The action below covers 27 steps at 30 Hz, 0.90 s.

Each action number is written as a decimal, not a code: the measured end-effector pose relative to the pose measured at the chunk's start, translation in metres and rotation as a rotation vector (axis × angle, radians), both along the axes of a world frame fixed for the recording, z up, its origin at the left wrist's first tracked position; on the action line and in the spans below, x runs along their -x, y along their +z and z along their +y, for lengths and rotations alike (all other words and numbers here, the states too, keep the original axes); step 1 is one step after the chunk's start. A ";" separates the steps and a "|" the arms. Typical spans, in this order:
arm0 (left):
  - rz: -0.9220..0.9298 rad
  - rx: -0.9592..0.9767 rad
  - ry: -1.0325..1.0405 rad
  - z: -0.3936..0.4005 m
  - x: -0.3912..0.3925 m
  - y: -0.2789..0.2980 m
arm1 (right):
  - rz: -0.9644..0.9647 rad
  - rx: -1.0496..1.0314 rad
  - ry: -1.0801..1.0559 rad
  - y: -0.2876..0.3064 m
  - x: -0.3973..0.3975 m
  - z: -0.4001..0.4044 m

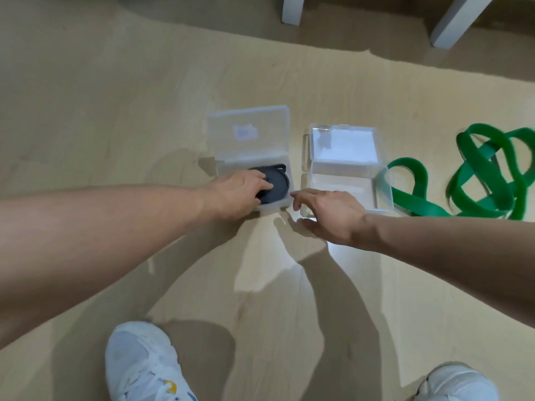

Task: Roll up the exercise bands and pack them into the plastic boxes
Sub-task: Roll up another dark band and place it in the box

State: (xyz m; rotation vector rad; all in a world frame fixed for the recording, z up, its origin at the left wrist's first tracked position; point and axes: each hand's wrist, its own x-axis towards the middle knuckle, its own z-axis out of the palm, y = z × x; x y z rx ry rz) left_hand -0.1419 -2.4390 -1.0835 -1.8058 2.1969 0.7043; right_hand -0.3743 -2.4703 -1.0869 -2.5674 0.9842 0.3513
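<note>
Two clear plastic boxes stand open on the wooden floor, lids tilted back. The left box (pixel 249 134) holds a rolled dark grey band (pixel 276 185). My left hand (pixel 237 192) lies on that roll, fingers curled over its near edge and pressing it into the box. My right hand (pixel 327 215) hovers with spread fingers at the front left corner of the right box (pixel 347 180), which has nothing in it; its fingertips nearly touch the left box's corner. A green band (pixel 474 180) lies unrolled in loose loops on the floor to the right of the right box.
White furniture legs (pixel 292 8) stand at the far edge of the floor. My two white shoes (pixel 142 363) are at the bottom of the view. Bare floor stretches left of the boxes and between the boxes and my feet.
</note>
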 end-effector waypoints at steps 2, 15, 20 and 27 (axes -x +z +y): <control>-0.066 0.018 0.003 -0.012 -0.004 0.007 | -0.039 -0.022 -0.041 0.000 -0.002 -0.001; 0.148 0.252 0.067 -0.022 0.051 0.008 | -0.236 0.194 -0.373 0.012 0.066 -0.041; 0.131 0.214 -0.225 -0.020 0.091 -0.003 | 0.054 0.245 -0.733 0.005 0.134 -0.061; 0.193 0.206 -0.488 0.007 0.119 -0.005 | 0.361 -0.188 -0.916 -0.010 0.193 -0.057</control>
